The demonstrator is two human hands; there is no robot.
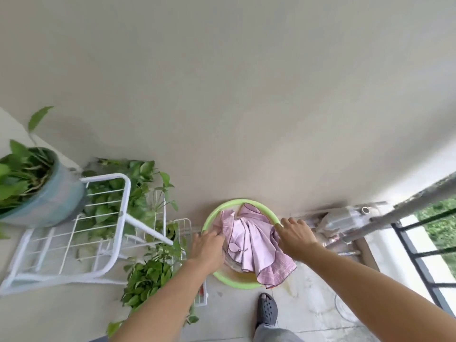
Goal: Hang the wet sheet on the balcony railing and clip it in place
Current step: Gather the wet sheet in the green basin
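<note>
1. Pink, crumpled sheet (249,243) lies in a green basin (237,283) on the floor against the wall, with one corner spilling over the near rim.
2. Curled fingers of the left hand (208,245) dig into the sheet at the basin's left rim, fingertips buried in cloth.
3. Over the right rim bends the right hand (294,239); I cannot tell whether it grips rim or cloth.
4. Only part of the railing (419,243) shows, cut off at the right.

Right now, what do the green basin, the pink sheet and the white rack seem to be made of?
Green basin: likely plastic, smooth, uniform colour, slight sheen. Pink sheet: thin woven fabric, soft folds, dark stitched edge. White rack: probably painted metal tube and wire, thin grid.
</note>
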